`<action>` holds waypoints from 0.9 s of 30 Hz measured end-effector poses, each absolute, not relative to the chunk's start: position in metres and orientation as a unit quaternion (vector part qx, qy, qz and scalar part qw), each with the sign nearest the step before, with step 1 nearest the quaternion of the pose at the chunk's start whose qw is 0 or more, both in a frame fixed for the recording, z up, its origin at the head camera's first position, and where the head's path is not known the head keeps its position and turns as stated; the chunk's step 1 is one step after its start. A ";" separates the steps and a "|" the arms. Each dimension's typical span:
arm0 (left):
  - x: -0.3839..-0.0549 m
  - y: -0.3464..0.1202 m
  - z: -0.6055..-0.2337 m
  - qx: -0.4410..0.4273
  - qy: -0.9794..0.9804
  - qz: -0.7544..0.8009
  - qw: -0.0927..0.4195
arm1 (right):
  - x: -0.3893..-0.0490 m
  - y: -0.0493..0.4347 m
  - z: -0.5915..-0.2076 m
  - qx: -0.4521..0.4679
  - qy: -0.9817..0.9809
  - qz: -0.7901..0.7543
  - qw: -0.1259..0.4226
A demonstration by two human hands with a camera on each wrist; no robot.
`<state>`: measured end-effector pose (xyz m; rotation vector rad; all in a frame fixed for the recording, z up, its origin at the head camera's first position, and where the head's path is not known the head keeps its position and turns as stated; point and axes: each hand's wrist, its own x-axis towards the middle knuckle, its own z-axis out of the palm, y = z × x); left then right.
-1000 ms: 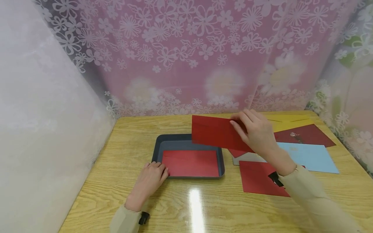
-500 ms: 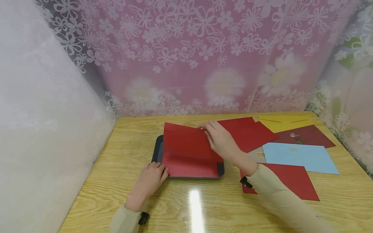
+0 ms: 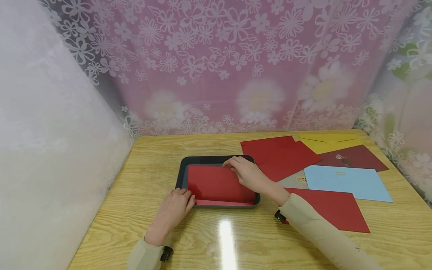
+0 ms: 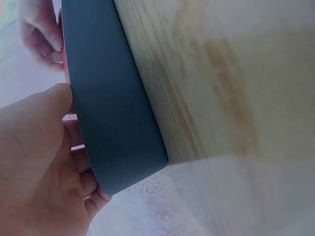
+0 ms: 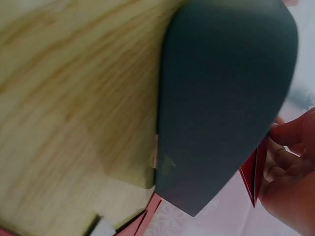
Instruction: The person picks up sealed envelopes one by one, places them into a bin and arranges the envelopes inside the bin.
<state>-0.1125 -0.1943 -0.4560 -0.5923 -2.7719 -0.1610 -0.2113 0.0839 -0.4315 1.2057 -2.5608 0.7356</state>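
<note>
My right hand (image 3: 251, 176) pinches the top edge of a red envelope (image 3: 216, 183) inside a dark grey tray (image 3: 199, 160). The envelope leans in the tray, over another red envelope (image 3: 224, 203) that shows only as a strip along the front. At the tray's front left corner, my left hand (image 3: 172, 208) holds the rim; the left wrist view has its fingers hooked over the tray wall (image 4: 103, 98). In the right wrist view, the tray wall (image 5: 216, 98) covers most of the envelope, and a red corner (image 5: 250, 172) shows beside my fingers.
Right of the tray lie overlapping red envelopes (image 3: 283, 155), a yellow one (image 3: 329, 140), a maroon one (image 3: 357, 157), a light blue one (image 3: 347, 183) and a partly covered grey one (image 3: 291, 180). Another red envelope (image 3: 330, 210) lies nearer, partly under the right sleeve. A flowered curtain (image 3: 216, 75) hangs behind the wooden table.
My right hand has carried the red envelope leftward from above the tray's right side and lowered it into the tray. The left hand has stayed at the tray corner.
</note>
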 end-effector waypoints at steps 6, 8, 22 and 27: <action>-0.113 -0.195 -0.456 -0.207 -0.965 -0.051 0.150 | -0.213 0.085 -0.436 0.417 -0.871 0.241 0.102; -0.113 -0.195 -0.456 -0.206 -0.966 -0.052 0.147 | -0.214 0.086 -0.438 0.418 -0.870 0.238 0.104; -0.110 -0.194 -0.455 -0.205 -0.966 -0.059 0.149 | -0.208 0.094 -0.429 0.417 -0.886 0.188 0.081; -0.111 -0.194 -0.455 -0.207 -0.965 -0.063 0.148 | -0.204 0.105 -0.422 0.401 -0.887 0.186 0.131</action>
